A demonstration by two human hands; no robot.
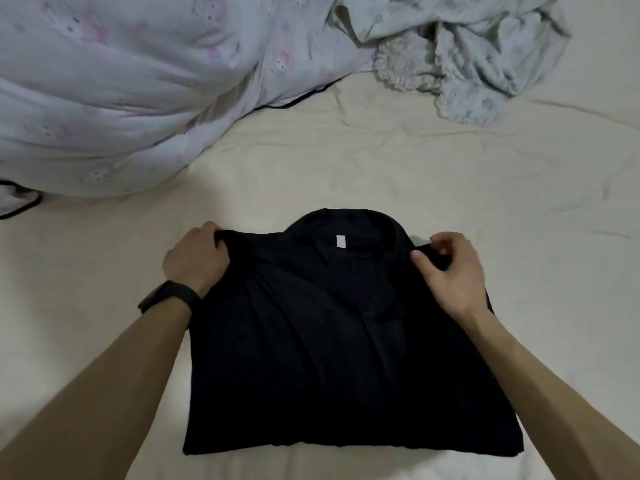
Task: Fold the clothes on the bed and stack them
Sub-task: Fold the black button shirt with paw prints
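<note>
**Q:** Head view: where is the work item, and how is it held?

**A:** The black shirt [346, 358] lies flat on the bed sheet [450, 168], directly in front of the person. Its hem edge is nearest, its collar [346, 216] farthest, and the white neck label [341, 242] faces up. The left hand [195, 258], with a dark wristband [169, 296] at the wrist, grips the left shoulder corner, fingers curled round the cloth. The right hand [446, 271] pinches the right shoulder corner between thumb and fingertips.

**Q:** Which step is this, and how is it done well?

**A:** Judging by the narrowed, roughly rectangular outline, the sides are already turned in. The likely step is the crosswise fold, shoulders to hem. Raise both corners to equal height, hold the top edge taut, and lay it level with the hem. Press out the diagonal creases across the middle before letting go.

**Q:** What else is in view?

**A:** A crumpled pale garment [467, 57] with lace trim lies at the far right of the bed, well apart and unfolded. A printed quilt [104, 98] fills the far left. No stack is visible.
</note>
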